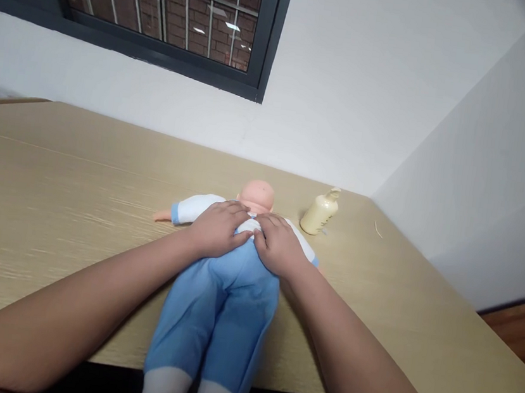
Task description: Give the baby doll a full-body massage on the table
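A baby doll (228, 281) in blue trousers and a white top with blue cuffs lies on the table, its head (257, 194) toward the wall. The back of its bald head faces up, and its legs reach past the table's near edge. My left hand (220, 228) rests flat on the left side of the doll's upper back, fingers stretched out. On the right side of the back lies my right hand (278, 242), likewise flat and open. The two thumbs almost meet in the middle. Both hands hide much of the doll's top.
A cream pump bottle (319, 214) stands on the wooden table (75, 199), right of the doll's head. Further right lies a thin pale strip (378, 229). White walls border the table behind and at the right, with a dark-framed barred window (171, 7) above.
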Demonstrator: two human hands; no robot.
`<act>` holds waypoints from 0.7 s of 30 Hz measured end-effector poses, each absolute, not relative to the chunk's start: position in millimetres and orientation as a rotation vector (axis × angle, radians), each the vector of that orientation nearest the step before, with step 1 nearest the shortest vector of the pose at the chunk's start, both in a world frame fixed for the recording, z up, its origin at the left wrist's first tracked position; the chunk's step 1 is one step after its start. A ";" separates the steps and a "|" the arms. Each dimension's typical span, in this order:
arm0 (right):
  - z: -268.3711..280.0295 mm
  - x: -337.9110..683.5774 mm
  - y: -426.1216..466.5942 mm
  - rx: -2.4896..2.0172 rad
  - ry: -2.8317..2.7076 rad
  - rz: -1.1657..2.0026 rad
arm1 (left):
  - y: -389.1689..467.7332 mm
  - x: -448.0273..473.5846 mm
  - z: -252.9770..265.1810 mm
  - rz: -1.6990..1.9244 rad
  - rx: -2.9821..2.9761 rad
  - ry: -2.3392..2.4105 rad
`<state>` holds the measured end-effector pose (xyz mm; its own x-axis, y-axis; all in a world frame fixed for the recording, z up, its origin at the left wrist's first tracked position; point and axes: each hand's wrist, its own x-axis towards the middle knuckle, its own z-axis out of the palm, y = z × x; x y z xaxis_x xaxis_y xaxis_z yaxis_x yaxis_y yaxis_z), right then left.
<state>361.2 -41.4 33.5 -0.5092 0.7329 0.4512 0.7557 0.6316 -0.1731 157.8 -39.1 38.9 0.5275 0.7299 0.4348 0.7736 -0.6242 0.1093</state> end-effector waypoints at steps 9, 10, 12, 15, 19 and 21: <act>35.0 362.9 -42.6 -1.161 -2.342 -0.009 | -40.2 159.0 40.8 -0.648 -2.658 -1.300; 35.1 362.9 -42.5 -1.169 -2.336 -0.005 | -40.2 159.3 41.1 -0.652 -2.662 -1.302; 35.7 362.8 -42.1 -1.180 -2.332 0.003 | -40.0 159.9 41.7 -0.663 -2.670 -1.310; 37.0 362.7 -41.5 -1.178 -2.341 0.013 | -39.3 160.1 42.0 -0.668 -2.672 -1.310; 37.9 363.7 -41.4 -1.153 -2.368 0.014 | -38.2 159.3 43.1 -0.629 -2.674 -1.295; 37.8 364.1 -42.0 -1.144 -2.387 0.011 | -37.8 158.7 44.0 -0.597 -2.685 -1.290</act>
<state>364.1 -42.0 37.8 -0.5287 0.7348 0.4249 0.7308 0.6487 -0.2125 158.7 -37.8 44.0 0.5631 0.7284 0.3903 0.7690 -0.6348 0.0754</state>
